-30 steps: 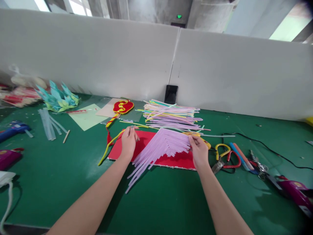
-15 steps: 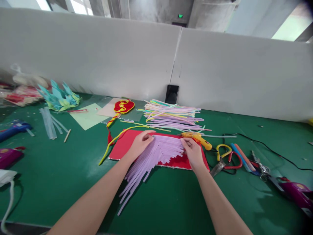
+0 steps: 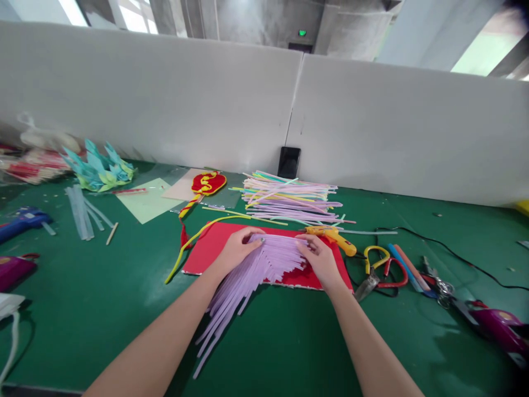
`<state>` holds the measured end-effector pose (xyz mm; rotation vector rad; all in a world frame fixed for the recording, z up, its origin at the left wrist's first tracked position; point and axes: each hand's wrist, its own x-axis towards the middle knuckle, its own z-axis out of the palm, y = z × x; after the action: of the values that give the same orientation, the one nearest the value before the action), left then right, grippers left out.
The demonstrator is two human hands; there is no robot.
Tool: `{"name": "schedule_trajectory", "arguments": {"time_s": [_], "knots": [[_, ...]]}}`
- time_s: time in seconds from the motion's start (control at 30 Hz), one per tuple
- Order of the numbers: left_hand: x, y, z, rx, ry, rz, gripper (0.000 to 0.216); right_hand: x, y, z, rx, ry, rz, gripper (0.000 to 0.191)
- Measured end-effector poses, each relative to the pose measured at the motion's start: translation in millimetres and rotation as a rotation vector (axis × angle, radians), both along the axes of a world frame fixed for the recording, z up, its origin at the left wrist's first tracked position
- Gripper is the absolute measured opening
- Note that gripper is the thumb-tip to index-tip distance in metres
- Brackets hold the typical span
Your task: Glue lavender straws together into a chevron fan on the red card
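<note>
Lavender pipe cleaners (image 3: 250,273), joined side by side into a wing-like fan, lie over a red board (image 3: 210,242). Their long ends hang past the board's near edge at the lower left. My left hand (image 3: 242,247) grips the fan's upper left corner, thumb on top. At the upper right end, my right hand (image 3: 316,252) pinches the same piece between thumb and fingers. Just beyond the right hand rests a yellow hot glue gun (image 3: 336,240). A pile of pastel pipe cleaners (image 3: 289,198) lies behind the board.
Right of the board are pliers (image 3: 367,284) with red and yellow handles, glitter glue sticks (image 3: 409,267) and scissors (image 3: 458,306). A phone (image 3: 289,162) leans on the grey partition (image 3: 165,99). Leftward are a red fan-shaped ornament (image 3: 209,183), clear glue sticks (image 3: 80,212) and a blue glue gun (image 3: 25,222).
My left thumb has shifted onto the top of the lavender piece, and my right hand has moved slightly left along its upper edge. The view has tilted up slightly.
</note>
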<state>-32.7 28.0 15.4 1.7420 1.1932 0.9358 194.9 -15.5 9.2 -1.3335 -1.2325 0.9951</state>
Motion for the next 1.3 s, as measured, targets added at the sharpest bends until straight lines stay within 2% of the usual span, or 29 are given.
{"name": "schedule_trajectory", "arguments": {"time_s": [0.17,0.33,0.73,1.03,1.3], "knots": [[-1.3,1.6,-3.0,0.019,0.020,-0.024,0.022,0.3,1.4,-4.0,0.012,-0.024,0.008,0.032],[-0.9,1.5,-1.8,0.011,0.024,-0.035,0.030,0.7,1.5,-4.6,0.025,-0.038,0.004,0.031],[-0.4,-1.0,-0.6,0.011,0.058,-0.060,0.020,-1.7,-1.8,0.5,0.015,-0.044,0.038,0.032],[0.2,-1.3,1.5,0.018,0.067,-0.046,0.018,-0.2,-0.4,-1.4,-0.033,-0.049,-0.005,0.035],[0.0,-3.6,5.2,0.023,0.053,-0.068,0.021,-0.1,0.9,-3.7,-0.011,-0.057,-0.025,0.035]]}}
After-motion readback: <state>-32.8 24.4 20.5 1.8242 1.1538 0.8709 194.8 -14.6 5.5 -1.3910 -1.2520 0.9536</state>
